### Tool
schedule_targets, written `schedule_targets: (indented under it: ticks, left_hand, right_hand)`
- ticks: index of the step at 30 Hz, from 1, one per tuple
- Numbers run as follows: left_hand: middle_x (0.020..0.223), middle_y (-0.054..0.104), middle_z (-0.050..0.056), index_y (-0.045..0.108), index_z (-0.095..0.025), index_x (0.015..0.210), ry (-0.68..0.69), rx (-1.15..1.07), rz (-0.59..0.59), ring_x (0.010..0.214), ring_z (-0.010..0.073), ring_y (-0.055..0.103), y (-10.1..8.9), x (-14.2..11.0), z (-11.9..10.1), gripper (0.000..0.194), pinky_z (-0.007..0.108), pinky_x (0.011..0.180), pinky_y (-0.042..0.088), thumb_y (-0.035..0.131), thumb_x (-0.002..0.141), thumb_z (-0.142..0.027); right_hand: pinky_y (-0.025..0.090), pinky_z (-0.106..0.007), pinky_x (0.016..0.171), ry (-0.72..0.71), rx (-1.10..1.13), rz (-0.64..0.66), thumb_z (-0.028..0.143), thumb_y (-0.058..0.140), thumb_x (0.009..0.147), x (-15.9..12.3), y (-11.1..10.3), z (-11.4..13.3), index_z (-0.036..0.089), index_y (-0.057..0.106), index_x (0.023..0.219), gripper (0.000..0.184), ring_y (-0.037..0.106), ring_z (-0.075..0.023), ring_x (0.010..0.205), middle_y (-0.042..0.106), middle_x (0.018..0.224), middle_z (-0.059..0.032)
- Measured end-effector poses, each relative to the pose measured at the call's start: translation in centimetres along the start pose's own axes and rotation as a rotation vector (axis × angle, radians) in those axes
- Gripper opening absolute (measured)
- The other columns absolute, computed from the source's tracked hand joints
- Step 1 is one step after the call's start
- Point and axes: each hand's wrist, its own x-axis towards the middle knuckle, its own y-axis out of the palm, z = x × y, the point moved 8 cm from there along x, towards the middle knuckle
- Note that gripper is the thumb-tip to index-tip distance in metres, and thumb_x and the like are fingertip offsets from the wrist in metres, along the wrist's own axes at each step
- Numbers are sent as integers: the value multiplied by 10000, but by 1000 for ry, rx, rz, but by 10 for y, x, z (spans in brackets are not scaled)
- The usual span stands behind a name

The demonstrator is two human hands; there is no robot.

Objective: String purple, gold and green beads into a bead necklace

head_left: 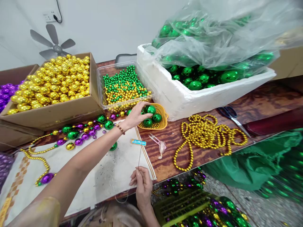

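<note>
My left hand (137,116) reaches across to a small yellow basket (163,112), thumb and fingers apart over the shiny green balls (151,109) in it. Whether its fingertips touch a ball is hard to make out. Lower down, my right hand (142,184) pinches a long thin needle (139,156) that points upward, and a pale thread (121,201) loops down near that hand. On the white cloth (94,170) lies a strand of purple, gold and green beads (85,136), with one green ball (113,146) partly behind my left forearm.
A carton of gold balls (59,82), a clear tub of small green and gold beads (123,83) and a foam box of green balls (175,94) line the back. Nearby lie pink snips (161,146), a gold bead chain (205,132), scissors (233,118) and a blue packet (138,142).
</note>
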Motion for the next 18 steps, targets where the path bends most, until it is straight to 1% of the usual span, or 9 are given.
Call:
schedule_targets:
  ticks: [2,4,7,10,12,14,16,18]
  left_hand:
    - [1233,622,104,583,-207,1262,-62,-285,-34,1101,225,615,-16,-38,-4,406,409,975,511,677,900,-363]
    - [1240,634,99,599,-237,1280,-137,-493,-43,1060,214,640,-26,-81,-8,403,391,928,539,661,914,-394]
    - [1299,636,95,588,-279,1324,-209,-654,-86,1096,222,650,-37,-143,-19,429,388,933,553,669,917,-386]
    - [1324,634,95,603,-279,1313,-236,-640,-166,1173,233,631,-50,-193,-31,400,392,990,540,668,924,-350]
    - [1338,627,97,619,-274,1299,-246,-588,-215,1234,240,602,-58,-218,-39,362,402,1045,512,638,944,-343]
    - [1391,591,100,606,-278,1323,-273,-536,-265,1314,246,547,-63,-238,-42,355,416,1103,467,583,976,-347]
    - [1434,545,107,580,-278,1347,-290,-519,-330,1361,257,501,-65,-253,-40,379,424,1122,446,557,985,-387]
    - [1424,516,118,554,-272,1346,-293,-522,-419,1336,276,510,-67,-264,-37,461,414,1074,482,624,933,-464]
  right_hand:
    - [484,-217,463,14,30,-42,409,534,988,2,-2,8,186,570,938,231,588,-104,473,623,687,13]
    - [498,-230,491,-9,50,-83,380,558,973,5,-2,22,189,567,918,199,601,-114,502,627,677,16]
    - [517,-252,543,-94,47,-89,325,567,961,9,5,51,192,568,919,140,611,-128,534,624,633,25]
    - [513,-259,557,-177,75,-77,282,559,963,11,23,79,198,558,949,85,611,-129,530,627,615,36]
    - [504,-256,550,-190,103,-32,269,555,964,10,41,88,201,551,957,68,604,-124,517,632,626,41]
    - [506,-258,563,-182,112,36,269,540,975,7,61,89,204,542,959,67,601,-122,524,627,628,45]
    - [519,-270,602,-174,89,100,282,522,990,2,79,86,204,535,963,84,612,-128,560,623,633,43]
    - [526,-280,627,-173,51,156,309,517,997,-4,92,81,203,534,964,112,622,-136,598,623,656,33]
